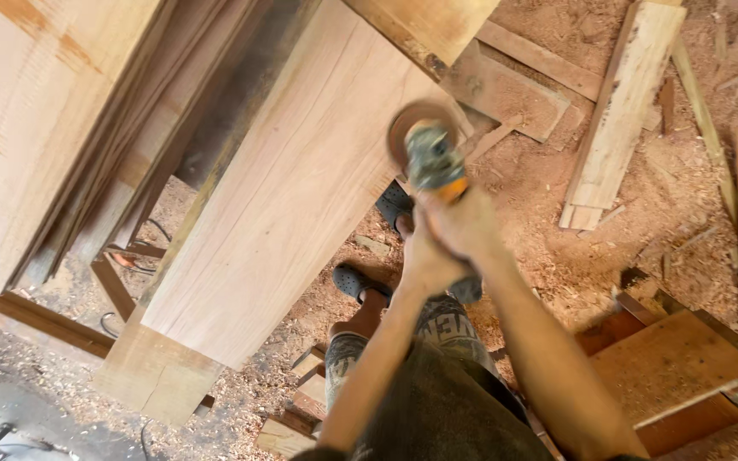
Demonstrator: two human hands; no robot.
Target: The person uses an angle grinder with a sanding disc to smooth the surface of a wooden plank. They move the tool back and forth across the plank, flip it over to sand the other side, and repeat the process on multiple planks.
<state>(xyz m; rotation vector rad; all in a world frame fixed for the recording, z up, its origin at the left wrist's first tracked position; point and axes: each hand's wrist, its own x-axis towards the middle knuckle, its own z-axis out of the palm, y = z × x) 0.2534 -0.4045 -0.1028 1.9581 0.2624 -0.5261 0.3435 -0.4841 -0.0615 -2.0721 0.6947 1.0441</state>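
Observation:
A hand-held disc sander [427, 154] with a grey and orange body sits in both my hands. Its round brownish disc [413, 119] lies against the right edge of a wide pale wooden board [284, 196]. My right hand [463, 218] wraps the tool's body just behind the head. Below and to the left of it, my left hand [420, 260] clasps the rear of the handle. The board runs slanted from the upper middle down to the lower left.
A stack of more boards [53, 128] leans at the left. Loose planks [621, 111] and offcuts lie on the sawdust-covered floor [557, 248] to the right. My feet in dark shoes [354, 280] stand below the board. A wooden block [672, 367] sits at lower right.

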